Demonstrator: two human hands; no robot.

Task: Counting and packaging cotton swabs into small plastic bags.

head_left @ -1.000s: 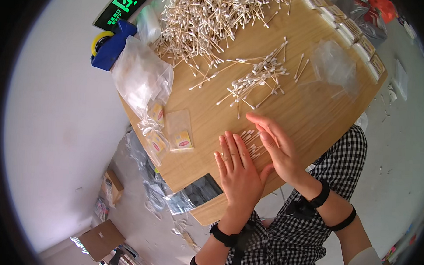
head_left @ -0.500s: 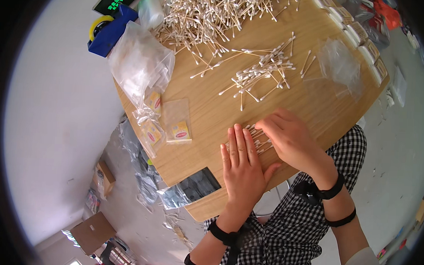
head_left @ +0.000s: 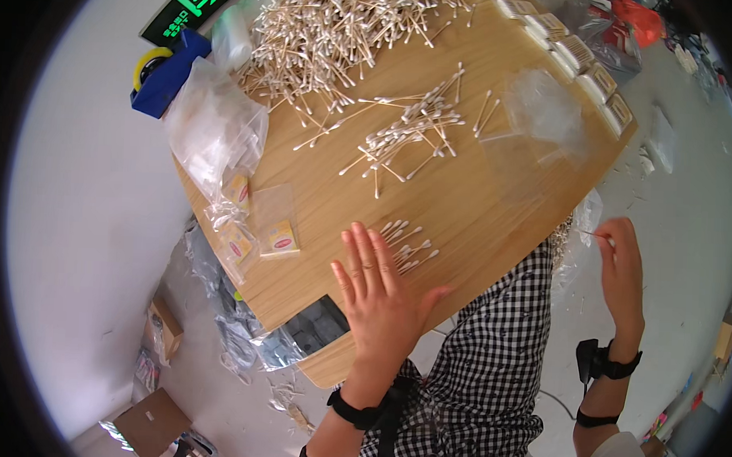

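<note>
Left hand [head_left: 380, 297] flat, fingers spread, palm down on the wooden surface [head_left: 464, 192] at lower centre of the frame. Nothing in its grip; fingertips sit just beside a small row of cotton swabs [head_left: 406, 244], lined up side by side.

Right hand [head_left: 622, 274] is off the surface edge, right side of the frame, over the floor. Its grip is pinched shut on a single swab [head_left: 593, 233] sticking out to the left.

Other stock: loose cluster of swabs [head_left: 414, 133] at centre, big swab heap [head_left: 340, 34] at top. Clear plastic bags [head_left: 212, 134] upper left, small filled sachets [head_left: 281, 240] below them, empty clear bag [head_left: 539, 114] upper right, row of packed boxes [head_left: 578, 55] along the top-right edge.

My read: counting out a batch. Row under the left hand is the tally; the right hand is carrying one piece. I judge the next move calls for bringing that swab over and laying it parallel at the end of the row without scattering the aligned ones. Left hand pins the row; keep it steady.
</note>
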